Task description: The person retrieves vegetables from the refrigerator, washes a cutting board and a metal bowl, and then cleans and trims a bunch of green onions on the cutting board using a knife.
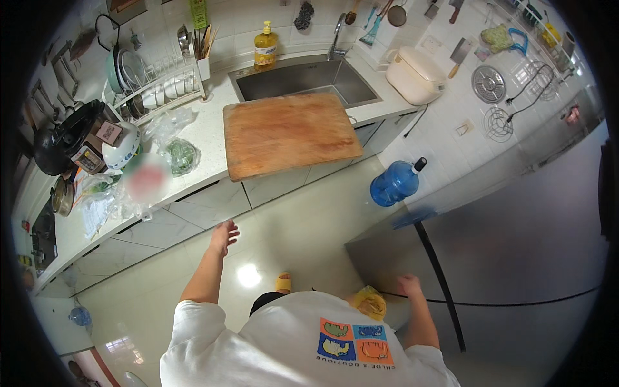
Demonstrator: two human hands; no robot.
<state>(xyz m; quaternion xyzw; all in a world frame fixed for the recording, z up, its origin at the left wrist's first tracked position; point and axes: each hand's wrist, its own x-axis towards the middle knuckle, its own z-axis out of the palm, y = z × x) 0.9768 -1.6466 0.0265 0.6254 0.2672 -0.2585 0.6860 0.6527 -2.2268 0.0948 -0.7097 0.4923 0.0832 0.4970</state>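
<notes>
My left hand [224, 237] hangs over the floor in front of the lower cabinets, its fingers apart and nothing in it. At the right, my right hand [410, 285] is beside the metallic refrigerator [503, 242], close to a black door edge; its fingers look curled, and whether it touches the door cannot be made out. A wooden cutting board [292, 133] lies over the counter and the front of the steel sink [358, 86], jutting past the counter's edge. Left of it on the counter are a plastic bag of green vegetables [182, 157] and a blurred red item [146, 179].
A blue water jug [395, 183] stands on the floor by the wall. A yellow-lined bin [370, 304] is near my right side. A dish rack [159, 92], yellow soap bottle [265, 47] and cream container [416, 75] stand on the counter. Cleavers [460, 53] hang on the wall.
</notes>
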